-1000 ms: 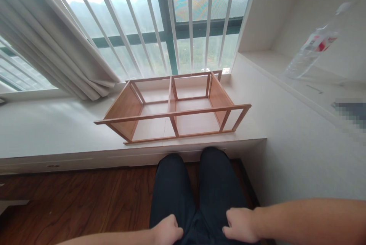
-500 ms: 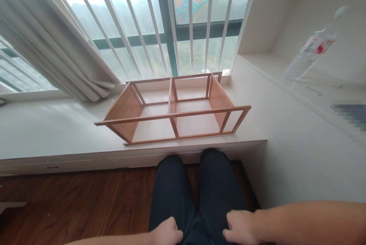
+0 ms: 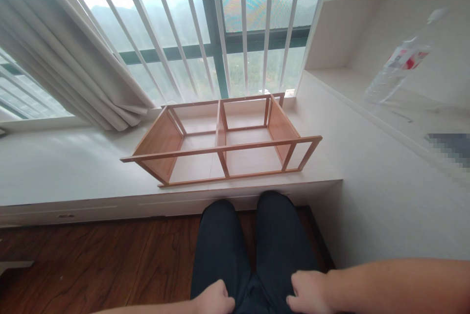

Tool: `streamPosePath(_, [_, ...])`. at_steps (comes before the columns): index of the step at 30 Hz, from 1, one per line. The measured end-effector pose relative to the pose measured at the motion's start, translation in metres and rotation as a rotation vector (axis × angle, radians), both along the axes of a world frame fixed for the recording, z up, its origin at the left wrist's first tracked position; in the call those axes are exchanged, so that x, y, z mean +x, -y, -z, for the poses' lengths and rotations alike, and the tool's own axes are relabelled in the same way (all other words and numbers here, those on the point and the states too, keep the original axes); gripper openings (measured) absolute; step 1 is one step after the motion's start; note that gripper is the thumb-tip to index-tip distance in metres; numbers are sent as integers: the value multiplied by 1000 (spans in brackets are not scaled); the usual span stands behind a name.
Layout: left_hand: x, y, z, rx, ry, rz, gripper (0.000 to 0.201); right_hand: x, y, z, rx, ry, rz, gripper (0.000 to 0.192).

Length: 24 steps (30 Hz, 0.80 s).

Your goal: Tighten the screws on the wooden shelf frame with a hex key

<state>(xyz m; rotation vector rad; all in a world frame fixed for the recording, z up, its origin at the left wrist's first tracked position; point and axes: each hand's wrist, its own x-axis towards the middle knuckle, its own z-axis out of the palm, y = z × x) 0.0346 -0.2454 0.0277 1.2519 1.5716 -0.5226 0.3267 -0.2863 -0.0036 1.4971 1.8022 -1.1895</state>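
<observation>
My left hand [image 3: 213, 298] rests on my left thigh, fingers curled in and holding nothing. My right hand [image 3: 309, 290] lies on my right thigh the same way, fingers curled, nothing in it. My legs in dark trousers [image 3: 253, 240] stretch forward towards a white window ledge [image 3: 66, 167]. On that ledge, well beyond both hands, lies a light brown wooden shelf frame [image 3: 220, 140] on its side, with two open compartments and a slat across the front.
A white barred railing [image 3: 220, 35] stands before the window behind the frame. A pale curtain [image 3: 69, 64] hangs at the left. White built-in shelves at the right hold a lying clear plastic bottle [image 3: 400, 64]. Dark wood floor [image 3: 91, 265] lies below the ledge.
The view has shifted very slightly. Both hands stay on my thighs and the wooden frame has not moved.
</observation>
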Motion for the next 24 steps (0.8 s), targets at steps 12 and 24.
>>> streamPosePath(12, [-2,1,9,8,-10,-6,17,0,3,6,16,2,-3,55])
streamPosePath(24, [-4,2,14,9,-8,-9,17,0,2,4,8,1,8,53])
